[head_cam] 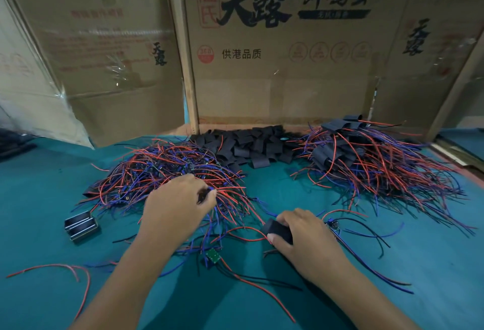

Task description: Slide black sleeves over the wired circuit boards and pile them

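- Teal cloth covers the table; two bare forearms reach over it from the near edge.
- A loose red wire lies alone at near left.
- A single green circuit board with red, blue and black leads lies on the cloth between the forearms, touched by neither hand.
- The right hand holds a black sleeve, thumb on the near side and fingers curled over the top; red wire runs out of its left end.
- Just right of that hand, another wired board rests on the cloth with leads trailing rightward.
- The left hand reaches into the near edge of the unsleeved pile, fingertips pinching a small dark item among the wires; what the item is cannot be told.
- A small metal block sits on the cloth left of that hand, beside the pile's trailing leads.
- Empty black sleeves form a heap at centre rear, between the two wire piles.
- The finished pile, sleeved boards with red and blue leads, lies at right rear, well apart from both hands.
- Printed cardboard boxes stand upright behind everything as a back wall.
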